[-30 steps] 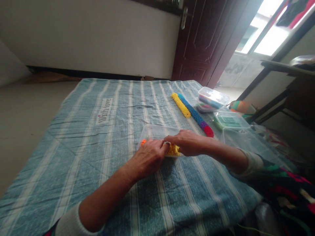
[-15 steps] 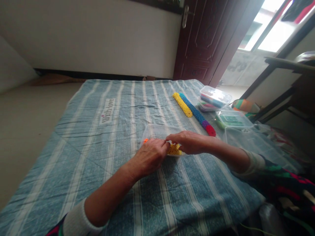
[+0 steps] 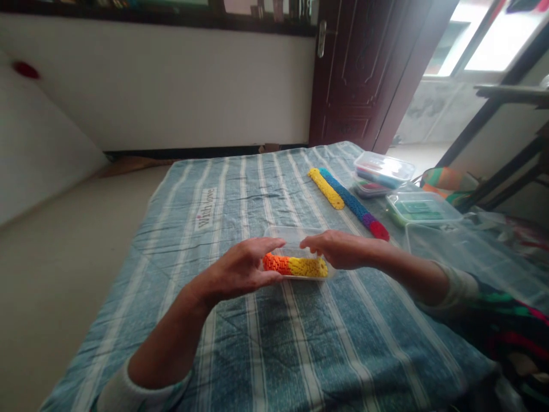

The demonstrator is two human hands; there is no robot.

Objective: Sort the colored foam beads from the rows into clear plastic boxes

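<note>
An orange and yellow beaded strip [image 3: 295, 266] hangs just above the front edge of a clear plastic box [image 3: 291, 236] on the blue striped cloth [image 3: 223, 217]. My left hand [image 3: 240, 270] pinches the strip's orange end between thumb and fingers. At the yellow end, my right hand [image 3: 341, 249] curls over the strip and grips it. Both hands are raised a little off the cloth, with the strip stretched level between them.
A yellow beaded strip [image 3: 326, 189] and a blue, purple and red strip [image 3: 355, 204] lie side by side at the far right. Beside them stand lidded clear boxes [image 3: 384, 169] [image 3: 422, 207] and a large clear tub [image 3: 467, 252]. A dark door [image 3: 355, 68] is behind.
Both hands have lifted off the cloth and moved apart, and the orange and yellow strip, mostly covered before, now shows at full length between them. The camera has tilted up.
</note>
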